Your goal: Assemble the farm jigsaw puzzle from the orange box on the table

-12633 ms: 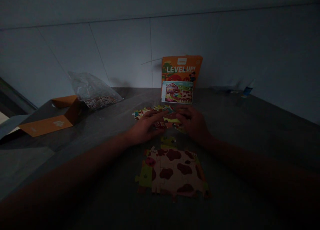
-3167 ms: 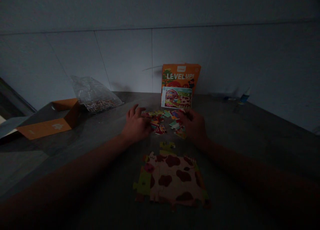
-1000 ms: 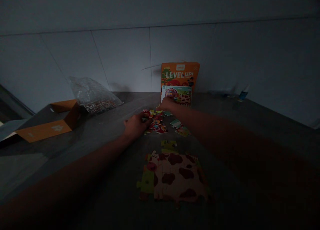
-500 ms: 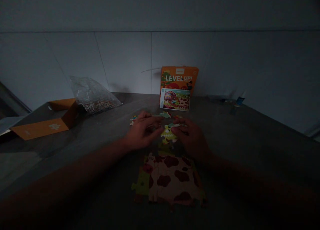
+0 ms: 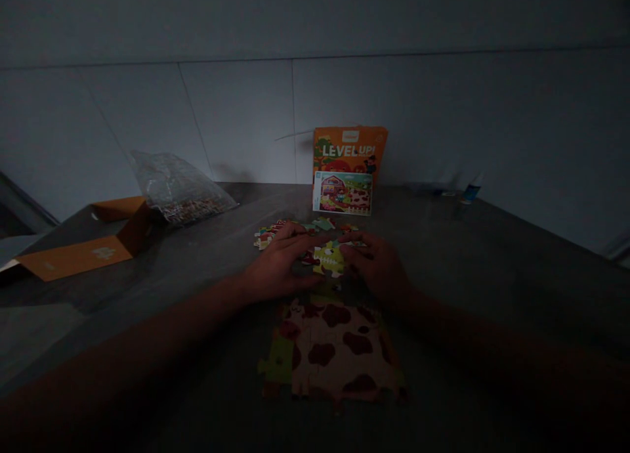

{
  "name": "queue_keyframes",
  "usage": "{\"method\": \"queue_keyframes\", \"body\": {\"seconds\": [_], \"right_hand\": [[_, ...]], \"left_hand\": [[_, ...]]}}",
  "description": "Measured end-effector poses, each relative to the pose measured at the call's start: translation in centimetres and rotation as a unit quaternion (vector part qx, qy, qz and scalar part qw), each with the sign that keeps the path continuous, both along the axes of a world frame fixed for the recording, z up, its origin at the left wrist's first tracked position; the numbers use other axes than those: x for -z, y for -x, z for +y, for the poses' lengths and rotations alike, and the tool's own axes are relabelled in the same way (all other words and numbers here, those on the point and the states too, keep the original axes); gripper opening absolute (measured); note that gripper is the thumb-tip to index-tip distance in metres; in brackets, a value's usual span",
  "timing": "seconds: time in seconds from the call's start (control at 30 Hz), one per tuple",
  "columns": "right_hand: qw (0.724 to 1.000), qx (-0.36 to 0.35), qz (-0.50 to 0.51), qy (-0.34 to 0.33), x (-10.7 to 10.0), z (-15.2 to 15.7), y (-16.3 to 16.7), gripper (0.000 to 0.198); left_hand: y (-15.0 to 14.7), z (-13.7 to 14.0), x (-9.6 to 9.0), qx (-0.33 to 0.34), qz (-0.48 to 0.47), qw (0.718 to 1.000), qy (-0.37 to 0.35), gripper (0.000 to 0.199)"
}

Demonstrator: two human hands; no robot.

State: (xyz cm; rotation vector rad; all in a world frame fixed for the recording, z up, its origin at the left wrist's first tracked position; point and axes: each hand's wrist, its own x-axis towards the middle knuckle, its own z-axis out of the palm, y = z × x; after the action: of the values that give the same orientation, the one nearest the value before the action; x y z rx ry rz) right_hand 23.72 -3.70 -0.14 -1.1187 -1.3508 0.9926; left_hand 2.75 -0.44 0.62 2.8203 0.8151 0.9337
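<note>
A yellow-green puzzle piece (image 5: 329,259) with a white fence pattern lies between my two hands. My right hand (image 5: 378,266) has its thumb and fingertips on the right edge of that piece. My left hand (image 5: 278,262) reaches in from the other side, its fingers stretched out above the piece's left edge and the thumb spread below. Nearer to me is a joined puzzle section (image 5: 339,351) showing a spotted cow. Loose puzzle pieces (image 5: 268,235) lie beyond my left hand, partly hidden by it. The scene is dim.
An orange "LEVEL UP!" box (image 5: 349,148) stands against the wall, with a farm picture card (image 5: 343,194) leaning on it. To the left are an open orange box (image 5: 79,256) and a clear plastic bag (image 5: 184,190) of pieces. A small blue-labelled bottle (image 5: 471,192) stands at the back right.
My left fingers have straightened and the thumb has dropped lower, uncovering more of the yellow-green piece. My right hand stays by its right edge. The view has shifted slightly.
</note>
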Motion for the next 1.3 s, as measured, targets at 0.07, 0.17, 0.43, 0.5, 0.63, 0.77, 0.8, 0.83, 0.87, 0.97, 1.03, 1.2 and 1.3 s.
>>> {"method": "queue_keyframes", "body": {"seconds": [0.07, 0.17, 0.43, 0.5, 0.63, 0.77, 0.8, 0.83, 0.87, 0.97, 1.03, 1.2, 1.3], "right_hand": [[0.998, 0.002, 0.051, 0.023, 0.2, 0.3, -0.1, 0.033], [0.993, -0.02, 0.101, 0.055, 0.5, 0.7, -0.5, 0.036], [0.994, -0.097, -0.015, 0.044, 0.6, 0.5, -1.9, 0.031], [0.994, -0.091, -0.058, 0.023, 0.4, 0.1, -2.0, 0.028], [0.99, -0.1, -0.097, -0.004, 0.0, -0.2, -1.8, 0.025], [0.983, -0.12, -0.138, -0.025, 0.0, -0.1, -1.7, 0.024], [0.982, -0.12, -0.145, -0.027, 0.0, -0.1, -1.6, 0.025], [0.981, -0.119, -0.149, -0.025, 0.0, -0.1, -1.6, 0.025], [0.981, -0.117, -0.152, -0.022, 0.0, -0.1, -1.6, 0.025], [0.98, -0.119, -0.157, -0.021, -0.1, -0.1, -1.6, 0.024], [0.978, -0.121, -0.167, -0.033, -0.1, -0.1, -1.6, 0.024], [0.97, -0.124, -0.2, -0.055, 0.1, -0.1, -1.6, 0.024], [0.97, -0.103, -0.215, -0.057, 0.1, -0.2, -1.7, 0.032]], "left_hand": [[0.0, 0.0, 0.0, -0.007, -0.006, 1.0, 0.007, 0.055], [0.0, 0.1, 0.1, -0.014, -0.016, 1.0, 0.01, 0.047], [-0.2, 0.3, 0.2, 0.008, -0.021, 0.999, -0.026, 0.048], [-0.2, 0.1, 0.2, 0.018, -0.017, 1.0, -0.01, 0.048], [-0.7, -0.6, -0.3, 0.001, -0.06, 0.997, 0.047, 0.039], [-1.3, -1.1, -0.7, -0.025, -0.137, 0.977, 0.163, 0.018], [-1.4, -1.1, -0.7, -0.032, -0.147, 0.968, 0.201, 0.018], [-1.5, -1.0, -0.6, -0.035, -0.156, 0.959, 0.235, 0.02], [-1.5, -1.0, -0.5, -0.036, -0.162, 0.951, 0.262, 0.026], [-1.5, -0.8, -0.3, -0.018, -0.164, 0.94, 0.3, 0.038], [-1.3, -0.7, -0.3, 0.005, -0.151, 0.937, 0.314, 0.034], [-0.5, -0.6, -1.1, 0.033, -0.11, 0.92, 0.375, 0.029], [0.1, 0.0, -1.8, -0.002, -0.137, 0.922, 0.361, 0.025]]}}
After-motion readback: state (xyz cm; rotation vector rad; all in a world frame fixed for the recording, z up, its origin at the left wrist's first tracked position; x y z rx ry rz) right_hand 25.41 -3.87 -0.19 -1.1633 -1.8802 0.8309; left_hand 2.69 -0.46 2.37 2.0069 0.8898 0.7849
